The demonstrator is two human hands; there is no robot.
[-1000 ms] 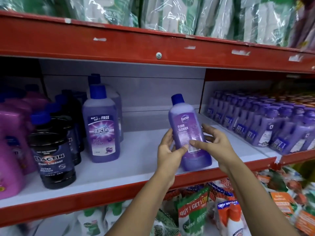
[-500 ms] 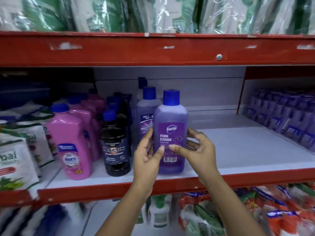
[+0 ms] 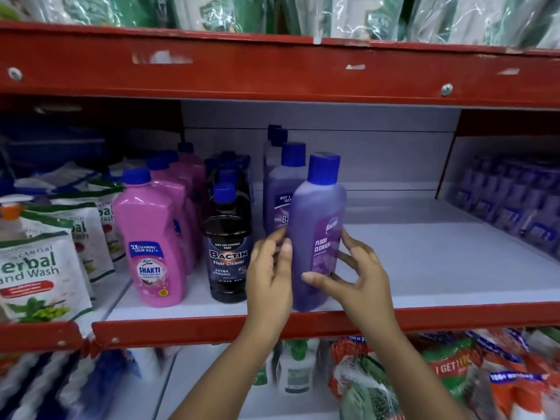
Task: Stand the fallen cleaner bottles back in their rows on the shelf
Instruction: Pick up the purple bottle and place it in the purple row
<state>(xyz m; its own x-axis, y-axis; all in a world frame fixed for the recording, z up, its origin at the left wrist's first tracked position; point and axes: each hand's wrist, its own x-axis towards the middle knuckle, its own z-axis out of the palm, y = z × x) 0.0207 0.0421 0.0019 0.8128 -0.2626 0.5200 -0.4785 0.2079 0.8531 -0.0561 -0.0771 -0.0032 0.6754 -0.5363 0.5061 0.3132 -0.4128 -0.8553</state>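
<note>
A purple Bactin floor cleaner bottle [image 3: 315, 225] with a blue cap stands near the front edge of the white shelf [image 3: 424, 262], leaning slightly. My left hand [image 3: 269, 280] holds its left side with the thumb against it. My right hand [image 3: 360, 277] wraps its right side, thumb across the lower front. Just behind stands a row of larger purple Bactin bottles [image 3: 280, 189], upright.
Left of the purple row stand black Bactin bottles [image 3: 227, 259] and pink Shakti bottles [image 3: 151, 241]. Herbal hand wash pouches [image 3: 39, 268] lie far left. Small purple bottles [image 3: 509, 201] fill the right bay. A red shelf beam [image 3: 272, 74] hangs overhead; pouches [image 3: 454, 374] lie below.
Both hands carried the purple bottle from the open middle of the shelf leftward to the front of the purple row; its base now rests on the shelf.
</note>
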